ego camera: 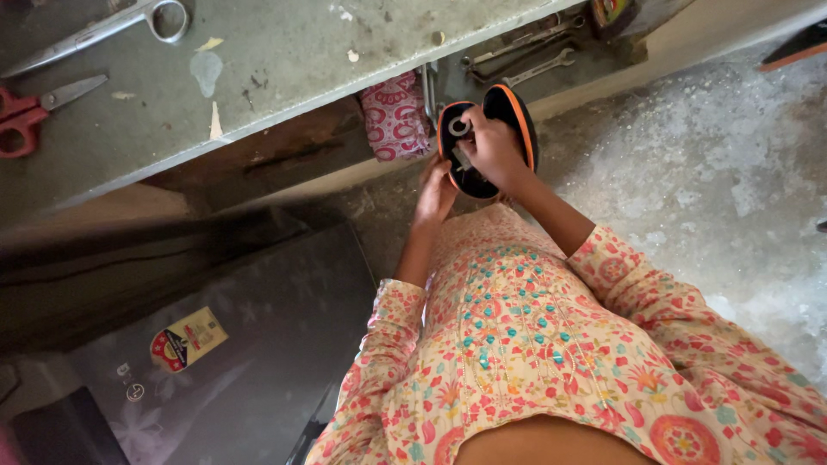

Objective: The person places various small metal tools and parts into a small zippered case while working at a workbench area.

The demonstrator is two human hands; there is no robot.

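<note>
My left hand (437, 191) cups the bottom of a black case with an orange rim (487, 142), held open in front of me below the grey table (284, 60). My right hand (493, 146) reaches inside, fingers pinched around a small metal ring (459, 127).

Steel scissors (103, 27), red-handled scissors (34, 112), grey worktop (284, 60), spanners (538, 67), patterned cloth (394, 116)

Both arms stretch forward, left hand (437, 191) cupped low, right hand (493, 146) curled above.
</note>
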